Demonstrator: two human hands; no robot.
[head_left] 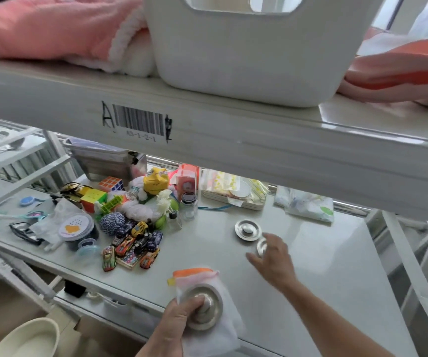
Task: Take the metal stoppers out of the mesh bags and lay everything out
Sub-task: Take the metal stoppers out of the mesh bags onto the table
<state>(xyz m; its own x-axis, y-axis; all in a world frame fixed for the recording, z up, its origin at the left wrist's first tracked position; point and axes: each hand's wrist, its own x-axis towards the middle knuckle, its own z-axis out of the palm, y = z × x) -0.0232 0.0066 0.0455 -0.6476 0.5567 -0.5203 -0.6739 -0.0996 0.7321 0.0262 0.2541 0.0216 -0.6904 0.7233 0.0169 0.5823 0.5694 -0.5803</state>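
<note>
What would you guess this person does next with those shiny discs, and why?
Probably the right hand sets its metal stopper down beside the stopper already lying on the shelf, since the left hand holds another stopper against a mesh bag.

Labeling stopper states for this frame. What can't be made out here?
Head view only:
- Stopper under the right hand: blurred and mostly covered by the fingers; grip or release unclear.
- Stopper in the left hand: still in the mesh bag or just against it, unclear.
- Back of the lower shelf: hidden by the upper shelf beam.
- Barcode text: too small.
</note>
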